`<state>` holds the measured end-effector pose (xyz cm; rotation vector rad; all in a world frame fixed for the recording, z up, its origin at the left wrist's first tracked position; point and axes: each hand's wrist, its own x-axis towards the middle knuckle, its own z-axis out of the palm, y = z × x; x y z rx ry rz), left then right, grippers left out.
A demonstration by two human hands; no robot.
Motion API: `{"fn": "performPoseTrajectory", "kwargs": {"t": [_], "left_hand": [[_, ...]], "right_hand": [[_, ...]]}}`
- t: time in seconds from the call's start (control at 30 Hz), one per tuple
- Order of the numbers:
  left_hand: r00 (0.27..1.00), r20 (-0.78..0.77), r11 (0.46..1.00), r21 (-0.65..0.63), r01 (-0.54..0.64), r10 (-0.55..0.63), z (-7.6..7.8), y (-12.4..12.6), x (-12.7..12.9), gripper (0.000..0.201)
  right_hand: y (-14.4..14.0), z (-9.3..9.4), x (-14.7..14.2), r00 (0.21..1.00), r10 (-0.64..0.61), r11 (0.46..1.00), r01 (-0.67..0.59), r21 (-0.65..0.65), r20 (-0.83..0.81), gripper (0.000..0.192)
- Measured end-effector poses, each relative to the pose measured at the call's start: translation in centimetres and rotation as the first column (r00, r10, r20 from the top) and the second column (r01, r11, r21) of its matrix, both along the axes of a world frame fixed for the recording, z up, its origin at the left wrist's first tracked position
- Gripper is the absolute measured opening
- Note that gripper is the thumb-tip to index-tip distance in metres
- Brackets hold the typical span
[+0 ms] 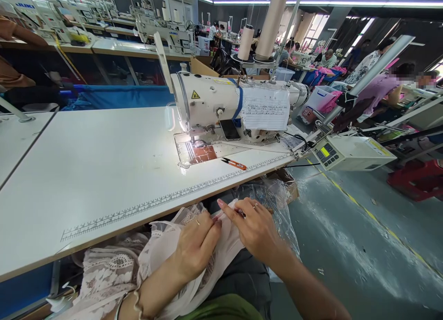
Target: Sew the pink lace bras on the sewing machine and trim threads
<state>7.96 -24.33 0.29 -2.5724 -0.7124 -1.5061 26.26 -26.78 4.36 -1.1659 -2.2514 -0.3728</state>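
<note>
Where grips (pixel 216 223) meet, lace fabric (pixel 162 246)

We saw pale pink lace fabric (pixel 114 269) with a floral pattern at seven o'clock, an orange-handled thread snips (pixel 234 163) on the white table (pixel 86 172), and a cream sewing machine (pixel 214 101) banded blue.

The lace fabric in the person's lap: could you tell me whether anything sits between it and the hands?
Nothing visible does. The left hand and the right hand both rest directly on the lace fabric, below the table's edge.
</note>
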Motion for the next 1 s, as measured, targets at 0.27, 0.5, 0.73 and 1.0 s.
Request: {"fn": "performPoseTrajectory", "kwargs": {"t": [0.27,0.5,0.73,1.0], "left_hand": [[1.0,-0.021,1.0,-0.008,-0.01,0.01,-0.3,-0.1,0.1,0.016],[0.999,-0.03,1.0,0.003,0.014,-0.014,-0.2,-0.1,0.1,0.016],[0.999,0.019,0.992,-0.114,-0.048,0.05,-0.8,0.0,0.2,0.013],[0.997,0.015,0.937,-0.346,-0.06,0.069,1.5,0.8,0.4,0.021]], "right_hand": [[0.3,0.5,-0.6,0.846,0.027,0.977,-0.134,-0.163,-0.533,0.025],[0.7,0.3,-0.8,0.859,-0.014,0.963,-0.127,-0.239,-0.512,0.017],[2.0,0.6,0.5,0.664,-0.031,0.942,-0.231,-0.244,-0.747,0.035],[2.4,-1.0,5.0,0.819,0.009,0.845,-0.313,-0.433,-0.574,0.023]]}}
